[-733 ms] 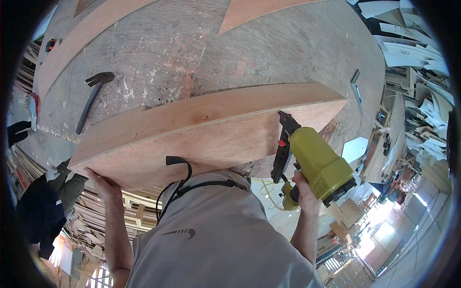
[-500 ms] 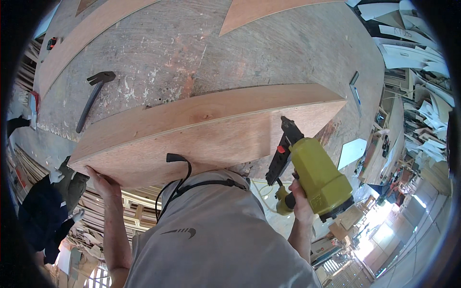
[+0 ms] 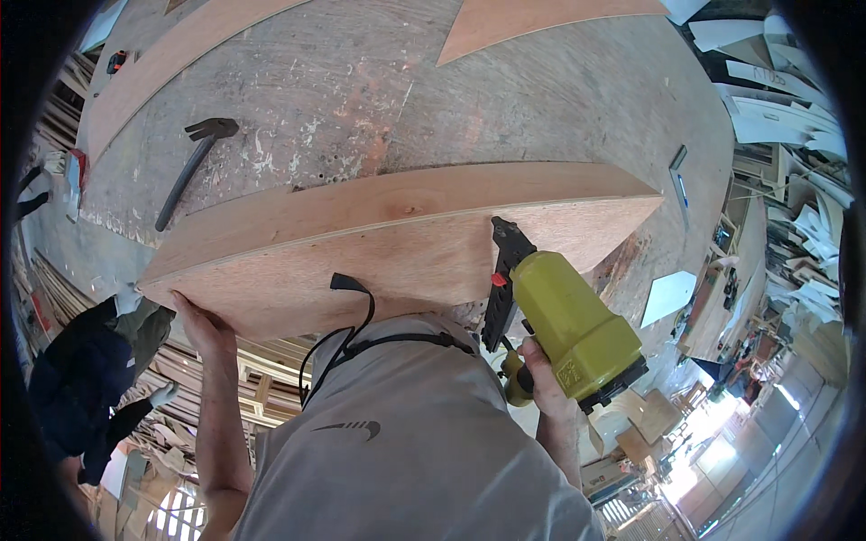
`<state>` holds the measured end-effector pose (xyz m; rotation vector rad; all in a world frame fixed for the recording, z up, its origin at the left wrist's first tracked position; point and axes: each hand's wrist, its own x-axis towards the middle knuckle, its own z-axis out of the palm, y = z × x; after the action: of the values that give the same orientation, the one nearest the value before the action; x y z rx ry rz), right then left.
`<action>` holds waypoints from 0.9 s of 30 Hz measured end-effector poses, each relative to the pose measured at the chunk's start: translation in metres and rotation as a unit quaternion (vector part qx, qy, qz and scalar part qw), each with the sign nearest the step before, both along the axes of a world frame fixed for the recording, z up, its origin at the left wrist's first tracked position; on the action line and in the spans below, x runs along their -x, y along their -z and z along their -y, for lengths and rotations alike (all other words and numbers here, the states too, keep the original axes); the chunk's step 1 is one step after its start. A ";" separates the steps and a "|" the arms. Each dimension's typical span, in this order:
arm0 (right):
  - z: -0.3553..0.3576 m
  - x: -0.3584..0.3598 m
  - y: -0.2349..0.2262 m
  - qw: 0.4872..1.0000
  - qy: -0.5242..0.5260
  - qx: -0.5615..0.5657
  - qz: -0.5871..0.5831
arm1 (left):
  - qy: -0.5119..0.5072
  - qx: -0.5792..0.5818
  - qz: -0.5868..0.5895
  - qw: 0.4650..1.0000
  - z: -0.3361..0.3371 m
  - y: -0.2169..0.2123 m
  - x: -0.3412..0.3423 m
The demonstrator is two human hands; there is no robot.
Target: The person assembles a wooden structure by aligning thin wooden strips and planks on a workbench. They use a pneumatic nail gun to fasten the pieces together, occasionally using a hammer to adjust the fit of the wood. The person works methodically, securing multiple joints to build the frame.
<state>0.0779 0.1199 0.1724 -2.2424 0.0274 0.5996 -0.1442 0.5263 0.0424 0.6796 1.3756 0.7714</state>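
A long plywood piece [image 3: 397, 252], shaped like a shallow box with angled ends, lies in front of me at the near edge of the worktable. My left hand [image 3: 207, 326] grips its lower left corner, with part of the fingers hidden. In my right hand [image 3: 547, 380] is a yellow-green nail gun [image 3: 577, 325], held by the handle. Its black nose [image 3: 502, 233] overlaps the right half of the piece's near face, close to the upper edge. Whether the tip touches the wood I cannot tell.
A claw hammer [image 3: 191, 167] rests on the paint-marked table [image 3: 334, 99], left of the piece. Curved plywood sheets [image 3: 171, 68] lie farther back. At the right are a small blue-and-black tool [image 3: 679, 176] and a white board [image 3: 669, 298]. Another person [image 3: 81, 379] is at the lower left.
The nail gun and my right hand have moved left along the plywood piece. My left hand stays at its corner. The whole view has shifted slightly.
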 end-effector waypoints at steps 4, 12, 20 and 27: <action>-0.008 -0.005 -0.005 1.000 -0.015 -0.012 -0.006 | 0.005 0.001 -0.002 1.000 -0.001 0.001 0.004; -0.009 -0.007 -0.005 0.999 -0.049 -0.001 0.007 | -0.010 0.008 -0.006 1.000 0.000 -0.002 0.004; -0.004 -0.009 -0.011 0.999 0.000 0.021 0.029 | 0.010 -0.009 0.005 1.000 0.001 0.002 -0.009; 0.022 -0.027 -0.008 0.992 0.119 0.023 0.029 | 0.109 -0.043 -0.192 0.974 0.010 0.027 0.031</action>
<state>0.1054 0.0976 0.1801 -2.2569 0.2772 0.4082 -0.1750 0.5162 0.0152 1.0698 1.5880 0.5426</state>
